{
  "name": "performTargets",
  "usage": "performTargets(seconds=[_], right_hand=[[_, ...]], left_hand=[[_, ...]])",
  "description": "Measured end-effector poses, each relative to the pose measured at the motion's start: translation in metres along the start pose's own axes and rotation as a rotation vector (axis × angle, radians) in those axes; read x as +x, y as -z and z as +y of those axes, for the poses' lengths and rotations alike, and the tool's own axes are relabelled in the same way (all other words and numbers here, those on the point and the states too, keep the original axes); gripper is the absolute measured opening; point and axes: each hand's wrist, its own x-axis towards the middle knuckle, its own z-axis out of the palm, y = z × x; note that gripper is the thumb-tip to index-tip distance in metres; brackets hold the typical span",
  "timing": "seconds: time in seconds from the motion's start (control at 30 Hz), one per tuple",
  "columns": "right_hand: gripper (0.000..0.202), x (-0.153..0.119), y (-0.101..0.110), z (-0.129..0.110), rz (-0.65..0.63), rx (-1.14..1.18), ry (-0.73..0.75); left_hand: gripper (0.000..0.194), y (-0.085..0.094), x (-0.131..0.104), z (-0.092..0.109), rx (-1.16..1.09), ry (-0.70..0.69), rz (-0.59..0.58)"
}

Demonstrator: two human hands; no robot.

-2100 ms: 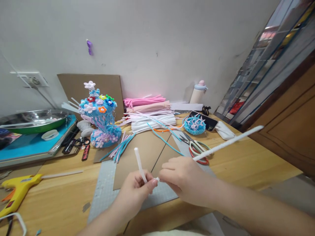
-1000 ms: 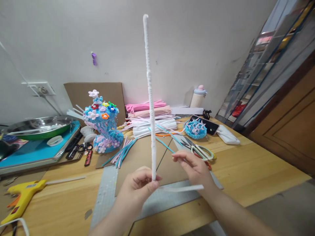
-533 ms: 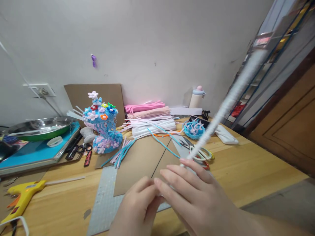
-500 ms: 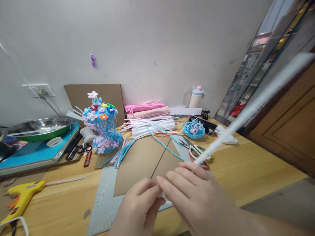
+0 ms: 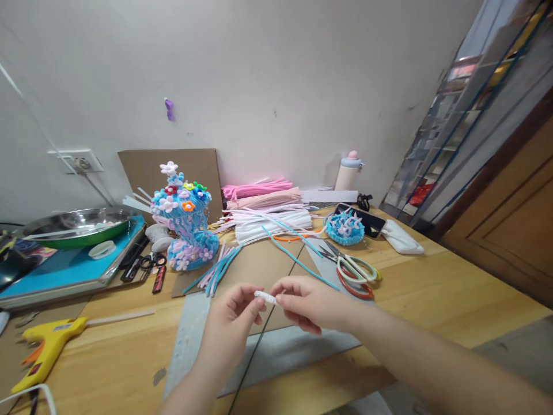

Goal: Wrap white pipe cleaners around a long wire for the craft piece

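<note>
A short white coil of pipe cleaner (image 5: 265,297) is held level between my two hands, above the brown cardboard (image 5: 254,259). My left hand (image 5: 235,314) pinches its left end between thumb and fingertips. At the other end, the thumb and index finger of my right hand (image 5: 309,302) close on it, with the other fingers curled below. A thin dark rod (image 5: 249,360) runs slantwise beneath the hands, across the cardboard and the grey mat (image 5: 190,340). Loose blue pipe cleaners (image 5: 298,262) lie just beyond.
Scissors (image 5: 356,271) lie right of my hands, beside a blue fuzzy round piece (image 5: 344,227). A flower-covered blue ornament (image 5: 185,219) stands back left. Bundled white pipe cleaners (image 5: 274,225) sit at the back. A yellow glue gun (image 5: 52,346) lies at left.
The long white pipe cleaner stretching up right from my right hand has become a short coil between my fingers. Both hands have moved up and farther from me.
</note>
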Motion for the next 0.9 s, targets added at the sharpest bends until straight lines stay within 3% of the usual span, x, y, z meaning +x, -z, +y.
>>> performTargets(seconds=[0.1,0.23,0.43,0.7,0.9], right_hand=[[0.019,0.017,0.0,0.008,-0.115,0.276,-0.042],[0.023,0.022,0.0,0.003,-0.125,0.437,-0.069],[0.024,0.022,0.001,-0.002,-0.274,0.627,-0.095],[0.023,0.022,-0.001,-0.004,-0.197,0.73,-0.142],[0.026,0.029,-0.004,-0.003,-0.022,0.54,-0.075]], left_hand=[[0.023,0.001,0.004,-0.009,-0.018,0.021,0.017],[0.025,0.003,0.004,-0.017,-0.085,0.006,0.067],[0.024,0.009,-0.002,-0.027,0.002,-0.046,0.079],[0.021,0.006,-0.016,-0.023,0.34,-0.196,0.089],[0.025,0.0,-0.02,-0.02,0.361,-0.194,0.16]])
